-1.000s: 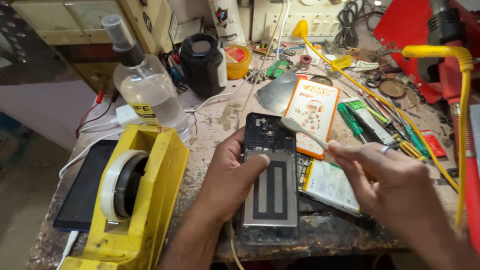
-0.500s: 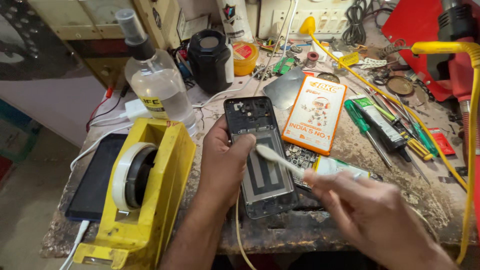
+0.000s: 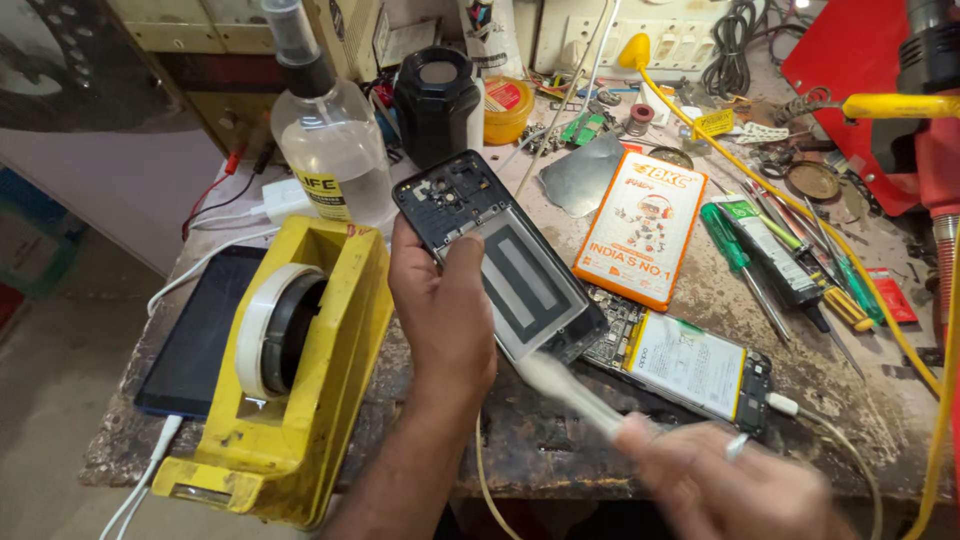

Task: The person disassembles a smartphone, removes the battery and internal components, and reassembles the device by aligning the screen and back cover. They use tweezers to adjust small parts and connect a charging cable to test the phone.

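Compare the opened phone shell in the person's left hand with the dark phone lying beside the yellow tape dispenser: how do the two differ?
The opened phone shell is held tilted above the bench by the left hand; the dark phone lies flat on it. The shell shows bare inner parts and a grey panel; the dark phone shows a smooth, unlit face. A white cable runs to the dark phone's end; none shows at the shell. Both are slim, dark-edged rectangles.

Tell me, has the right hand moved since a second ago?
Yes. The right hand has dropped toward the near table edge, away from the orange packet, its white tool trailing down the phone frame.
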